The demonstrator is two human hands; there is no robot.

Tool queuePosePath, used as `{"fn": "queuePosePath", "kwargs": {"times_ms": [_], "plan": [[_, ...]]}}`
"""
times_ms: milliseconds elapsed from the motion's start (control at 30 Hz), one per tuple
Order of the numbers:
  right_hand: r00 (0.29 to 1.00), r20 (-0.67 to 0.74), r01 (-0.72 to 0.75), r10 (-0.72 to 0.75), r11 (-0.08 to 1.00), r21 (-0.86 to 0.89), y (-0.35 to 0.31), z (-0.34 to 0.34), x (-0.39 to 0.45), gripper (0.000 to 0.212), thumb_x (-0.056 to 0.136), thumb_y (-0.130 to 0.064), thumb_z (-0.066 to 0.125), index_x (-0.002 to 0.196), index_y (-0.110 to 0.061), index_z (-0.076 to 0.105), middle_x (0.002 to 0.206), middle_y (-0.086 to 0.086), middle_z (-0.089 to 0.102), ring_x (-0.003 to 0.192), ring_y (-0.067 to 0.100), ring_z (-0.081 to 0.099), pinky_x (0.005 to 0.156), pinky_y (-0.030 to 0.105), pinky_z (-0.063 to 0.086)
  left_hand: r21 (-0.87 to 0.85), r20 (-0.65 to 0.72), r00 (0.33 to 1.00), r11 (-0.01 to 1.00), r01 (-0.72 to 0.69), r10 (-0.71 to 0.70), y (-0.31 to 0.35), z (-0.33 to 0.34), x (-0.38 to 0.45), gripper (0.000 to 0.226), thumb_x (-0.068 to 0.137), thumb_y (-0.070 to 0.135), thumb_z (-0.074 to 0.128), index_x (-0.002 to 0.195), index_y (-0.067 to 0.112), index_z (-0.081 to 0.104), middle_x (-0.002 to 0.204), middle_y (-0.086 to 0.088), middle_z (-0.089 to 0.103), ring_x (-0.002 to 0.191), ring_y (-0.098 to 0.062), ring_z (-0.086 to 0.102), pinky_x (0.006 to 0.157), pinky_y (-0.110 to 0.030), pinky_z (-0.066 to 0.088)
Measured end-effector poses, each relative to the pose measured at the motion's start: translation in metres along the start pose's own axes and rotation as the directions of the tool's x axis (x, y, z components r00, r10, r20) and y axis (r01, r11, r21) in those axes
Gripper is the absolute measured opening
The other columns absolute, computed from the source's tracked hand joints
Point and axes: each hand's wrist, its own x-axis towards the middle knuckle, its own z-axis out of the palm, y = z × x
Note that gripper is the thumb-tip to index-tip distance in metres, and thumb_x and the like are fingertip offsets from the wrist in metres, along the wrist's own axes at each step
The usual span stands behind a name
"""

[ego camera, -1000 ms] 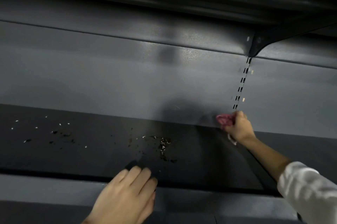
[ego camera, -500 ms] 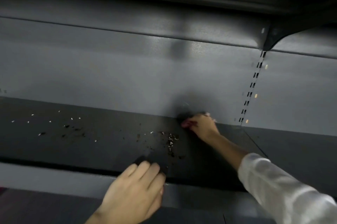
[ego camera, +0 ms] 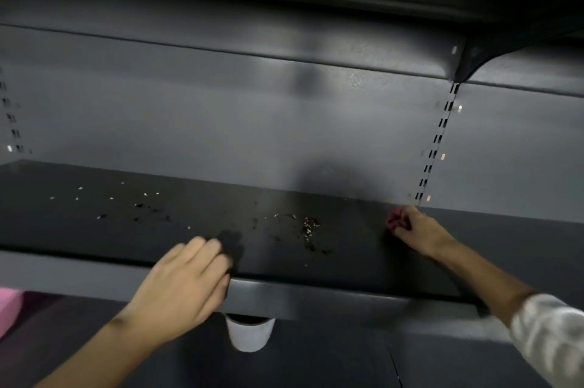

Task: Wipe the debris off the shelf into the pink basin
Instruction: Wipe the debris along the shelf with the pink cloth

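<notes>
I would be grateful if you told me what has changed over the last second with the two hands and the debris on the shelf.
The right hand, closed on the pink cloth, swept left along the back of the shelf toward the debris, then drew back right to the slotted upright. The left hand stayed on the front edge. The debris looks unmoved.

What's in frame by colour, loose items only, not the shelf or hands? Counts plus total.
Pink: 2, the cloth bunched in the right hand and the basin at the left edge
White: 1, the cup below the shelf lip
Debris: 2 scattered patches, left and centre
Total: 5
</notes>
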Motion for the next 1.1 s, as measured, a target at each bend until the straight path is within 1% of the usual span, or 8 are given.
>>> {"fn": "queuePosePath", "kwargs": {"times_ms": [67, 133, 200, 300, 567, 733, 867, 1100], "plan": [[0.999, -0.052, 0.005, -0.005, 1.000, 0.002, -0.020, 0.013, -0.007, 0.031, 0.085, -0.011, 0.056, 0.068, -0.032, 0.040, 0.093, 0.000, 0.052, 0.092, 0.020, 0.056, 0.077, 0.021, 0.035, -0.015, -0.005, 0.999, 0.999, -0.038, 0.038, -0.010, -0.002, -0.006, 0.036, 0.083, 0.025, 0.038, 0.065, 0.011, 0.065, 0.063, -0.004, 0.055, 0.067, -0.018, 0.033, 0.058, -0.031, 0.028], [0.999, -0.030, 0.021, -0.021, 1.000, 0.002, -0.049, 0.027, -0.015, 0.016, 0.086, -0.009, 0.053, 0.097, -0.021, 0.053, 0.111, 0.010, 0.058, 0.103, 0.028, 0.058, 0.088, 0.030, 0.043, -0.087, -0.017, 0.998, 0.995, -0.056, 0.055, -0.022, -0.003, -0.011, 0.030, 0.078, 0.025, 0.043, 0.066, 0.012, 0.067, 0.064, -0.003, 0.057, 0.067, -0.016, 0.034, 0.058, -0.030, 0.028], [0.999, 0.006, 0.041, -0.041, 0.999, -0.033, -0.079, 0.040, -0.019, 0.032, 0.088, -0.008, 0.050, 0.120, -0.009, 0.048, 0.126, 0.018, 0.054, 0.113, 0.034, 0.054, 0.098, 0.038, 0.043, -0.163, -0.037, 0.997, 0.984, -0.070, 0.064, -0.034, -0.005, -0.015, 0.028, 0.077, 0.025, 0.045, 0.066, 0.014, 0.067, 0.065, -0.002, 0.058, 0.066, -0.015, 0.037, 0.058, -0.028, 0.029], [0.995, 0.032, 0.092, -0.094, 0.995, 0.048, -0.132, 0.056, -0.029, 0.039, 0.087, 0.000, 0.046, 0.125, -0.009, 0.051, 0.128, 0.016, 0.056, 0.117, 0.029, 0.054, 0.102, 0.033, 0.041, -0.163, -0.031, 0.994, 0.981, -0.105, 0.101, -0.050, -0.003, -0.025, 0.029, 0.077, 0.027, 0.043, 0.064, 0.016, 0.067, 0.066, 0.001, 0.059, 0.061, -0.016, 0.048, 0.058, -0.026, 0.031], [0.973, -0.230, 0.022, 0.029, 0.976, 0.217, -0.141, 0.034, -0.058, 0.037, 0.088, 0.008, 0.043, 0.122, -0.004, 0.047, 0.120, 0.020, 0.062, 0.102, 0.029, 0.061, 0.091, 0.031, 0.045, -0.196, -0.098, 0.988, 0.970, -0.140, 0.123, -0.075, 0.003, -0.039, 0.029, 0.079, 0.025, 0.041, 0.068, 0.013, 0.066, 0.065, -0.002, 0.057, 0.068, -0.017, 0.034, 0.059, -0.030, 0.028], [0.959, 0.014, -0.283, 0.283, 0.958, 0.037, -0.097, 0.018, -0.090, 0.055, 0.094, -0.001, 0.035, 0.144, -0.007, 0.013, 0.127, 0.026, 0.052, 0.083, 0.029, 0.060, 0.063, 0.030, 0.050, -0.184, -0.088, 0.983, 0.967, -0.176, 0.162, -0.076, 0.007, -0.041, 0.031, 0.081, 0.026, 0.039, 0.067, 0.015, 0.065, 0.067, 0.000, 0.056, 0.059, -0.018, 0.051, 0.052, -0.027, 0.043], [0.925, 0.089, -0.339, 0.370, 0.907, -0.251, -0.142, 0.036, -0.086, 0.049, 0.093, 0.001, 0.034, 0.140, -0.002, 0.021, 0.146, 0.035, 0.021, 0.128, 0.045, 0.039, 0.106, 0.049, 0.038, -0.187, -0.102, 0.982, 0.967, -0.175, 0.158, -0.074, 0.009, -0.042, 0.031, 0.080, 0.028, 0.040, 0.067, 0.015, 0.065, 0.067, 0.000, 0.056, 0.059, -0.018, 0.052, 0.051, -0.028, 0.044], [0.972, 0.129, -0.148, 0.194, 0.942, -0.301, -0.255, 0.096, -0.083, 0.054, 0.091, 0.003, 0.039, 0.140, 0.003, 0.017, 0.149, 0.036, 0.007, 0.137, 0.052, 0.012, 0.111, 0.058, 0.024, -0.169, -0.108, 0.983, 0.972, -0.166, 0.149, -0.073, 0.010, -0.042, 0.031, 0.079, 0.029, 0.040, 0.067, 0.015, 0.066, 0.067, -0.001, 0.058, 0.059, -0.017, 0.053, 0.050, -0.028, 0.045]]}}
